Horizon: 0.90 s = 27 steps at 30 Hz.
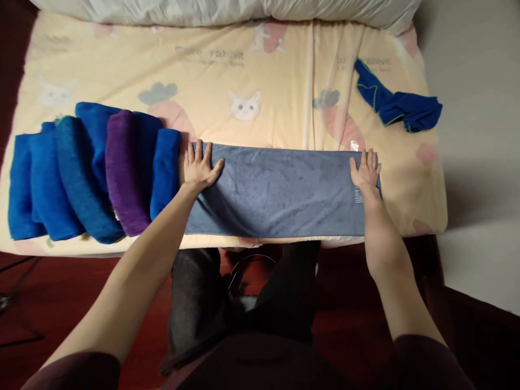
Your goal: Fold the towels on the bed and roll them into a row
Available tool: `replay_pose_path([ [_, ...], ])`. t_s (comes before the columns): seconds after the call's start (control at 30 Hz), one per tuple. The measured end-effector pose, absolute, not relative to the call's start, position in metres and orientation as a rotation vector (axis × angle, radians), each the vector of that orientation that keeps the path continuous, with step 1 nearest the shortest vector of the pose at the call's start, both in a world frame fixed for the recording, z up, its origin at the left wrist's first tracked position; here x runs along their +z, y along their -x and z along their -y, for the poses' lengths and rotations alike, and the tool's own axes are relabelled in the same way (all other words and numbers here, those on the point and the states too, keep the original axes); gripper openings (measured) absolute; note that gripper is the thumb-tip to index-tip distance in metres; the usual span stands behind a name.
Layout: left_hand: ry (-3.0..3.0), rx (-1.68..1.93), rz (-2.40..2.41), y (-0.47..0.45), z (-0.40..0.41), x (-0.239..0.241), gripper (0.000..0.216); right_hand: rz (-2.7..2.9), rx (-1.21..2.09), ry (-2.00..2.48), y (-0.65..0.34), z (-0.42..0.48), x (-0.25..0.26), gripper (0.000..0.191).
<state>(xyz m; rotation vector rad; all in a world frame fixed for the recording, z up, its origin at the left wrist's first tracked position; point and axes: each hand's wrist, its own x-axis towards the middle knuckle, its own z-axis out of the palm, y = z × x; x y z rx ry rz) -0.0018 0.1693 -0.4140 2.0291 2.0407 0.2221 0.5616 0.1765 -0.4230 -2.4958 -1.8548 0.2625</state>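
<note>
A grey-blue towel (276, 189) lies spread as a long rectangle along the bed's near edge, with white lettering at its right end. My left hand (199, 168) rests flat on the towel's upper left corner, fingers spread. At the upper right corner my right hand (365, 169) presses down with its fingers apart. A small white tag (355, 145) sticks out past the far edge beside that hand. Just left of my left hand is a rolled or folded blue towel (166, 170). Next to it stands a purple towel roll (127, 173).
Several more blue towels (52, 184) are bunched on the bed's left side. A crumpled blue cloth with green edging (394, 105) lies at the far right. The cream bedsheet (276, 70) carries rabbit and carrot prints. White bedding (227, 10) borders the far side; a pale wall (479, 135) is right.
</note>
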Motion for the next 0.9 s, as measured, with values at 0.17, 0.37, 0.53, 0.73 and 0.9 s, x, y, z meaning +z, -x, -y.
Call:
replay_pose_path([
  [0.17, -2.03, 0.24, -1.999, 0.006, -0.175, -0.411, 0.085, 1.865, 0.269, 2.482, -0.569, -0.182, -0.424, 0.072],
  [0.37, -2.16, 0.392, -1.832, 0.02, -0.076, -0.394, 0.071, 2.003, 0.077, 2.262, -0.585, -0.093, -0.423, 0.07],
  [0.53, -2.126, 0.378, -1.869, 0.022, 0.048, -0.413, 0.069, 1.971, 0.081, 2.279, -0.594, -0.003, -0.433, 0.066],
  [0.73, -2.067, 0.472, -1.973, 0.011, 0.075, -0.429, 0.069, 1.935, 0.132, 2.388, -0.589, -0.005, -0.422, 0.066],
  [0.9, -2.124, 0.472, -1.92, 0.014, 0.094, -0.423, 0.068, 1.724, 0.256, 2.386, -0.545, 0.014, -0.4, 0.067],
])
